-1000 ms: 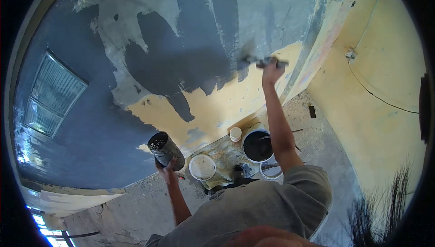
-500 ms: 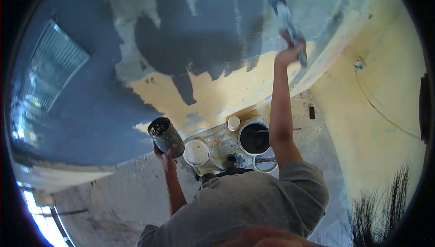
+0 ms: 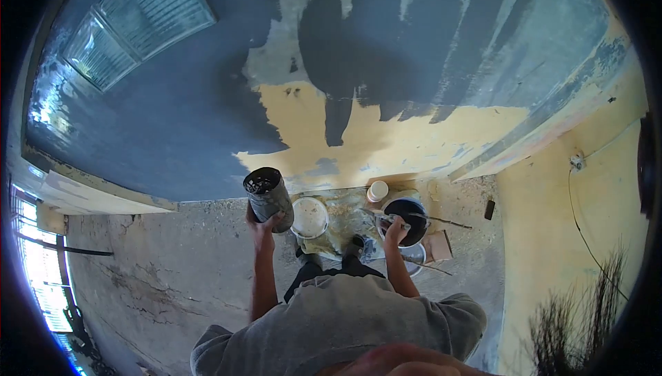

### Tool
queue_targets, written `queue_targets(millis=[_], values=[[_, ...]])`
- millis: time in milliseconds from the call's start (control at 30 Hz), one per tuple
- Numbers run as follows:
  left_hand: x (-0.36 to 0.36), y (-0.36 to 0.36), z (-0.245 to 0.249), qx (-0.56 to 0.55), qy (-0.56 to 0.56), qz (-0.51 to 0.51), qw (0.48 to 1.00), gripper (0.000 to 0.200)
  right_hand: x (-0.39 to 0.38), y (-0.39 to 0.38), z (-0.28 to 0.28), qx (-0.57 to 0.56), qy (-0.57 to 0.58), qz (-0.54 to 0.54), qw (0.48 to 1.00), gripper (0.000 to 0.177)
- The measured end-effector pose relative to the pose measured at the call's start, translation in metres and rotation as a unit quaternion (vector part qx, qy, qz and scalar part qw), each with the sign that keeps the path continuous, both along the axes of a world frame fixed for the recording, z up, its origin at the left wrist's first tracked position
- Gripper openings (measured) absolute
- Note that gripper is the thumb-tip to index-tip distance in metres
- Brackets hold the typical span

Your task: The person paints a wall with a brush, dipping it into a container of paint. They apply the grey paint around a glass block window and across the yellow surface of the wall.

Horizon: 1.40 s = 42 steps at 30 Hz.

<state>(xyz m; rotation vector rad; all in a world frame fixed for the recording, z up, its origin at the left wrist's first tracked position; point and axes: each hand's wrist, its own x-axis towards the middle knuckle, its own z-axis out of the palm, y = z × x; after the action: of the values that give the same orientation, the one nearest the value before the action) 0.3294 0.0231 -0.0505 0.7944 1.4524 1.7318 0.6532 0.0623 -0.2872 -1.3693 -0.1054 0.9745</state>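
Gripping what, that right hand?
— A brush, with the fingers closed round its handle. The brush lies nearly level, just over the near rim of the black paint bucket.

Is the brush in the paint?
— I cannot tell. It is too small, and the hand partly hides it. The bucket stands on the floor at the foot of the wall, and its inside looks dark.

And the left hand?
— Raised and wrapped round the lower end of a dark can. The can is smeared with paint and held tilted, its open mouth up and toward the wall. It is well apart from the brush.

What lies between them?
— A white pail on a stained sheet, just right of the can. A small white tub stands behind the black bucket, close to the wall. A thin stick pokes out to the right of the bucket and a brown block lies beside it. Another pail shows below the wrist.

And farther out?
— The wall is yellow low down, with dark grey strokes above. A window sits at upper left.
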Motion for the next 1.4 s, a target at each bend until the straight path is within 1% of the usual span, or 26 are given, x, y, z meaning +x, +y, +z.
queue_targets(millis=[33, 67, 133, 200, 267, 333, 400, 500, 533, 567, 600, 667, 700, 767, 800, 867, 900, 967, 1033, 1100, 1167, 1200, 1267, 1333, 1367, 1400], values=[[-0.005, -0.002, -0.004, -0.002, -0.007, -0.002, 1.000, 0.070, -0.014, -0.005, 0.010, -0.011, 0.031, 0.001, 0.999, 0.021], [-0.011, -0.005, -0.007, -0.005, -0.015, -0.006, 1.000, 0.070, -0.026, -0.005, 0.021, -0.013, 0.029, -0.001, 1.000, 0.021], [-0.021, -0.010, -0.007, -0.015, -0.017, -0.008, 1.000, 0.070, -0.047, 0.010, 0.048, 0.032, 0.123, 0.081, 0.989, 0.025], [-0.036, -0.015, -0.010, -0.018, -0.022, -0.014, 0.999, 0.070, -0.072, 0.021, 0.141, 0.070, 0.136, 0.138, 0.978, 0.026], [-0.058, -0.021, -0.016, -0.026, -0.042, -0.038, 0.998, 0.075, -0.089, 0.049, 0.164, 0.172, 0.091, 0.159, 0.968, 0.024], [-0.072, -0.026, -0.010, -0.014, -0.054, -0.027, 0.998, 0.073, -0.116, 0.075, 0.220, 0.187, 0.071, 0.101, 0.975, 0.024], [-0.092, -0.031, -0.009, -0.002, -0.064, -0.019, 0.998, 0.070, -0.141, 0.102, 0.260, 0.273, 0.015, 0.075, 0.959, 0.020], [-0.125, -0.043, -0.023, 0.021, -0.086, -0.016, 0.996, 0.073, -0.169, 0.118, 0.349, 0.343, -0.006, 0.031, 0.939, 0.019], [-0.136, -0.047, -0.034, 0.013, -0.089, 0.020, 0.996, 0.073, -0.178, 0.118, 0.381, 0.364, -0.006, 0.016, 0.931, 0.019], [-0.147, -0.051, -0.041, 0.004, -0.093, 0.056, 0.994, 0.073, -0.180, 0.122, 0.403, 0.406, -0.011, 0.029, 0.914, 0.019], [-0.159, -0.055, -0.044, 0.006, -0.096, 0.050, 0.994, 0.073, -0.182, 0.122, 0.425, 0.445, -0.017, 0.043, 0.894, 0.019], [-0.179, -0.065, -0.045, -0.011, -0.099, 0.016, 0.995, 0.071, -0.197, 0.105, 0.484, 0.485, -0.009, 0.026, 0.874, 0.021], [-0.185, -0.068, -0.041, 0.010, -0.102, 0.007, 0.995, 0.068, -0.201, 0.097, 0.499, 0.487, -0.014, 0.022, 0.873, 0.021], [-0.200, -0.073, -0.043, 0.005, -0.096, 0.000, 0.995, 0.068, -0.207, 0.086, 0.521, 0.581, -0.106, 0.034, 0.806, 0.024], [-0.208, -0.076, -0.046, -0.005, -0.089, 0.001, 0.996, 0.067, -0.211, 0.085, 0.525, 0.587, -0.110, 0.030, 0.802, 0.024], [-0.222, -0.073, -0.059, 0.011, -0.106, -0.020, 0.994, 0.069, -0.221, 0.087, 0.522, 0.626, -0.173, -0.007, 0.760, 0.026], [-0.225, -0.074, -0.053, 0.000, -0.094, -0.026, 0.995, 0.069, -0.226, 0.093, 0.515, 0.628, -0.175, -0.009, 0.758, 0.026], [-0.230, -0.074, -0.051, -0.012, -0.081, -0.034, 0.996, 0.069, -0.233, 0.116, 0.482, 0.565, -0.099, -0.028, 0.819, 0.028], [-0.231, -0.070, -0.055, 0.007, -0.101, -0.024, 0.995, 0.070, -0.239, 0.128, 0.432, 0.553, -0.139, 0.022, 0.821, 0.029], [-0.228, -0.065, -0.043, 0.005, -0.093, -0.038, 0.995, 0.070, -0.252, 0.122, 0.376, 0.475, -0.163, -0.027, 0.864, 0.030], [-0.223, -0.062, -0.041, 0.005, -0.086, -0.049, 0.995, 0.071, -0.254, 0.115, 0.327, 0.458, -0.154, -0.057, 0.873, 0.031], [-0.221, -0.061, -0.043, 0.010, -0.079, -0.054, 0.995, 0.070, -0.255, 0.104, 0.314, 0.417, -0.138, -0.054, 0.897, 0.031], [-0.219, -0.052, -0.050, 0.020, -0.072, -0.063, 0.995, 0.070, -0.251, 0.093, 0.287, 0.385, -0.110, -0.064, 0.914, 0.029], [-0.214, -0.053, -0.058, 0.016, -0.110, -0.094, 0.989, 0.067, -0.238, 0.075, 0.279, 0.355, -0.119, -0.033, 0.927, 0.031], [-0.213, -0.057, -0.061, 0.007, -0.108, -0.099, 0.989, 0.067, -0.229, 0.069, 0.278, 0.351, -0.108, -0.030, 0.930, 0.032], [-0.209, -0.058, -0.059, -0.009, -0.114, -0.096, 0.989, 0.066, -0.220, 0.064, 0.289, 0.349, -0.098, -0.029, 0.932, 0.033]])
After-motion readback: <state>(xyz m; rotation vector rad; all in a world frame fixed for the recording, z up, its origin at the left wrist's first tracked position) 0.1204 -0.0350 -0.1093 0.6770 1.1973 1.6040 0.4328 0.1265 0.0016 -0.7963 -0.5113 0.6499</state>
